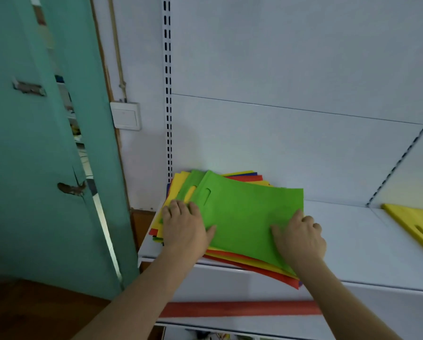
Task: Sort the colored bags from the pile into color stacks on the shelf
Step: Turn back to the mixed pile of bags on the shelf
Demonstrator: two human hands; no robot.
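A mixed pile of flat bags [230,260] in yellow, red, blue and green lies at the left end of the white shelf [357,244]. On top is a green bag [244,212] with a cut-out handle; a second green bag [193,179] peeks out beneath it. My left hand [183,227] rests flat on the pile's left side, thumb on the top green bag. My right hand [301,236] holds that bag's right edge, thumb on top and fingers curled at the edge. A lone yellow bag [416,224] lies on the shelf at the far right.
A slotted upright [167,94] and the white back panel stand behind the pile. A teal door [34,168] hangs ajar on the left, with a light switch [126,116] beside it. A red strip [240,309] lies on the lower shelf under my arms.
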